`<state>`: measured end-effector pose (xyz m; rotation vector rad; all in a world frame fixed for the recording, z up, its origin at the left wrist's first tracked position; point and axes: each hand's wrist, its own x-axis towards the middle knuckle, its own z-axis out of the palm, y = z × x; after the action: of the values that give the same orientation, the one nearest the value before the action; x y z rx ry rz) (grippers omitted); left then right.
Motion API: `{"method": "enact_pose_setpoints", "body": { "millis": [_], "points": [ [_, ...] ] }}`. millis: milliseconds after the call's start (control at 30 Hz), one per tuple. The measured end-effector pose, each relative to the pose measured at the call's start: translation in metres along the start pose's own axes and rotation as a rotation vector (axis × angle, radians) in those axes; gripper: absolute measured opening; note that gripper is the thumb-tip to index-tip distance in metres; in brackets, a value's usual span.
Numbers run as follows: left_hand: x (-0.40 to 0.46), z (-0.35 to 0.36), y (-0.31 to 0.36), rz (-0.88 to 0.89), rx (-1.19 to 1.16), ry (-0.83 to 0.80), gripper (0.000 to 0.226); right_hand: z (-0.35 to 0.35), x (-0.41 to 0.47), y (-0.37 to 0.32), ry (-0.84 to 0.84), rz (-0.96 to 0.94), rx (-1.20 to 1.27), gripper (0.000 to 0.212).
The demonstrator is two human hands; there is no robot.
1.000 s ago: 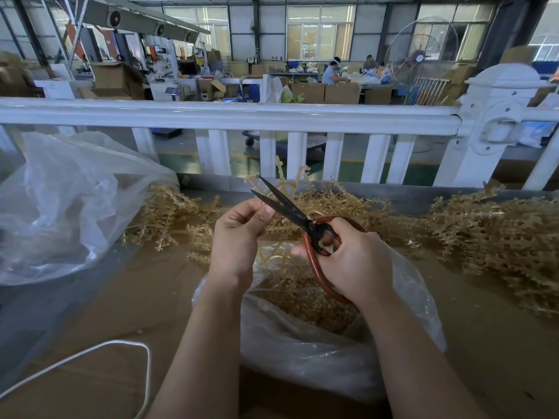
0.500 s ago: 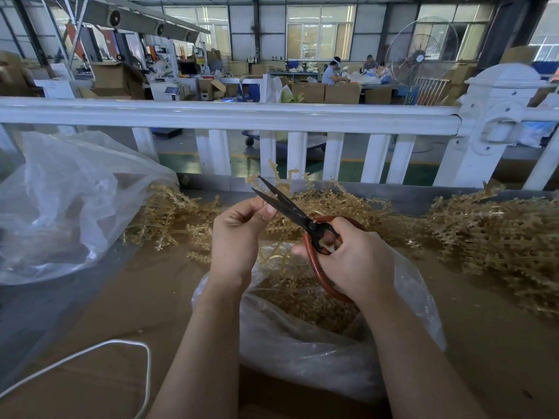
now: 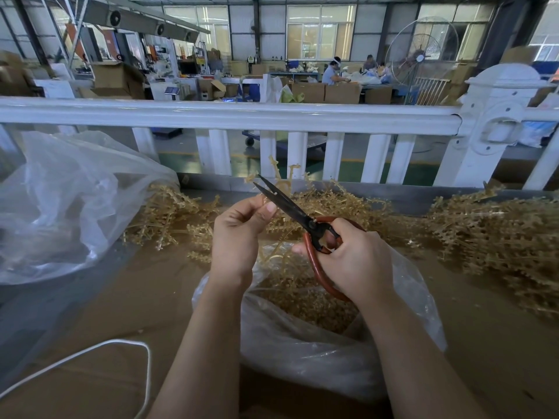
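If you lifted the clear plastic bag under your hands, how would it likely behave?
The bag looks thin and crumpled, so it would probably sag and flop. Its open mouth over loose cut bits suggests spilling if tipped.

Left hand (image 3: pixel 239 234) pinched a tan plastic sprig (image 3: pixel 274 166), right hand (image 3: pixel 357 261) gripped red-handled scissors (image 3: pixel 287 204) – blades slightly parted (tips beside the sprig), both above a clear bag (image 3: pixel 302 352) of tan bits, sprig heaps (image 3: pixel 499 237) behind – white railing (image 3: pixel 230 116) beyond.

Left hand (image 3: pixel 239 234) in a fingertip pinch, right hand (image 3: pixel 360 261) just beside it, fingers (image 3: pixel 348 232) curled tight.
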<state>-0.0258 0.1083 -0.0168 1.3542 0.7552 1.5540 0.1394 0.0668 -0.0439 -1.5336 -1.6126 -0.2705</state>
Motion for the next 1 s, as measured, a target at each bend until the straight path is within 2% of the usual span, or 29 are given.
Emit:
{"method": "enact_pose_setpoints", "body": {
  "millis": [600,733,833,900,1000],
  "points": [
    [0.000,-0.001,-0.002,-0.091,-0.010,0.004,0.019,0.002,-0.002,0.002,-0.010,-0.018,0.034,0.067],
    [0.001,-0.001,-0.003,-0.187,-0.075,0.056,0.024,0.003,-0.002,0.004,-0.019,-0.019,0.085,0.064],
    [0.001,-0.001,-0.003,-0.286,-0.143,0.079,0.019,0.002,-0.001,0.002,-0.079,0.085,0.173,0.061],
    [0.000,0.002,-0.003,-0.334,-0.146,0.043,0.009,0.001,0.001,0.000,-0.088,0.170,0.278,0.055],
    [-0.003,0.010,-0.004,-0.373,-0.095,-0.043,0.005,0.002,0.006,-0.003,-0.107,0.290,0.453,0.027]
  ]
}}
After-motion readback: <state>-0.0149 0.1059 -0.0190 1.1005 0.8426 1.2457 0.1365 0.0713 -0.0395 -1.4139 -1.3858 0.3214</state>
